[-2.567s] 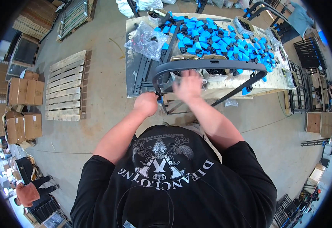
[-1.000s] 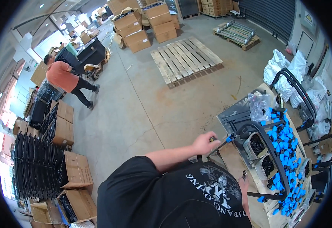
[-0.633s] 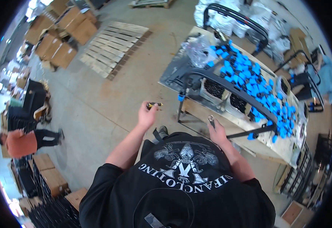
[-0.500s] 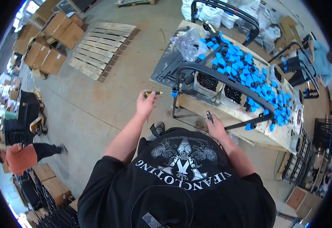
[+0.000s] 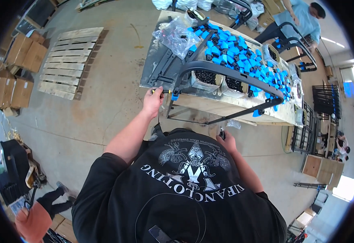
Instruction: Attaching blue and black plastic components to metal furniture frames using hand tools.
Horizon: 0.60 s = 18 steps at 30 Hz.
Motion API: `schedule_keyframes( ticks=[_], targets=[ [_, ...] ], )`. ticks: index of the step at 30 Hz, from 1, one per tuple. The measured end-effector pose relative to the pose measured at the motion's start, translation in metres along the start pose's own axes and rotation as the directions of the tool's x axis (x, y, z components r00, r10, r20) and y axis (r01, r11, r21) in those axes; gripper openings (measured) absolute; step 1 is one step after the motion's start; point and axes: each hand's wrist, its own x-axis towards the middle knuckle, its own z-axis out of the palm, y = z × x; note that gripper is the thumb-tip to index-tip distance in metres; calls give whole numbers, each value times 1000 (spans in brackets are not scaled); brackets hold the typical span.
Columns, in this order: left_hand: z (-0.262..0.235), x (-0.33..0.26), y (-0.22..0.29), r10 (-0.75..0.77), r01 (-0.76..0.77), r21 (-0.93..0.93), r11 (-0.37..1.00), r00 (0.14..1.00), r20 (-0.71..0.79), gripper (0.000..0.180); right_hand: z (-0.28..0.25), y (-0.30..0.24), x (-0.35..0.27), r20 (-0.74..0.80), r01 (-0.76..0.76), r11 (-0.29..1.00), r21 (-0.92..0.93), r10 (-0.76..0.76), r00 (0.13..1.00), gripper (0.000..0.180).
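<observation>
Held in my left hand [image 5: 152,104] is a short yellow-and-black tool [image 5: 156,91], pointing right. Its tip meets or nearly meets the blue fitting [image 5: 175,96] at the near left corner of a black tubular frame [image 5: 233,73]; the exact contact is too small to tell. My right hand [image 5: 228,142] is closed around a small dark metal hand tool [image 5: 222,133], low in front of my body and apart from the frame. The frame leans over the table edge, with another blue fitting [image 5: 258,113] at its near right end.
The wooden worktable [image 5: 241,106] bears a heap of blue plastic parts [image 5: 229,52], tubs of black pieces [image 5: 205,83], a clear plastic bag [image 5: 179,38] and black metal bars [image 5: 160,71]. A pallet [image 5: 69,62] lies left. One person [image 5: 302,24] stands beyond the table, another [image 5: 33,224] lower left.
My left hand has brought the yellow-and-black tool up to the frame's left blue fitting. My right hand keeps its tool and sits slightly lower. The view has shifted, and the person beyond the table shows more fully.
</observation>
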Motion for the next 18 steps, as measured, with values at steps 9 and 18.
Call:
schedule_keyframes(
  ticks=[9,18],
  targets=[
    [-16,15,-6,-28,38,-56,998,985,173,18,36,-45,-30,-24,-124,992,-13,123,992,39],
    [-15,28,-5,-9,29,-87,996,975,223,18,55,-51,-56,-22,-169,986,-12,168,985,37]
  ],
)
